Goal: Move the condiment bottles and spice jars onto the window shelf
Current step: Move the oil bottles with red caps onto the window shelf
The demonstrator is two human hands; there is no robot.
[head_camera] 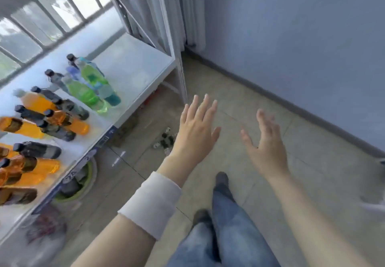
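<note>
Hands: my left hand (pixel 195 129) and right hand (pixel 264 141) hang over the tiled floor (pixel 270 183) with fingers spread, holding nothing. Bottles: orange (pixel 35 102), green (pixel 91 77) and dark ones (pixel 37 149) stand grouped on the white window shelf (pixel 133 67), well left of both hands. Wristband (pixel 150 204): white, on my left forearm.

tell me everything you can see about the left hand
The left hand is bare and open, its back toward the camera, fingers straight and slightly spread, thumb out to the side. It holds nothing and touches nothing, and hangs in the air above the tiled floor, just past the right end of the white shelf. A white cloth band wraps the forearm just behind the wrist.
</note>
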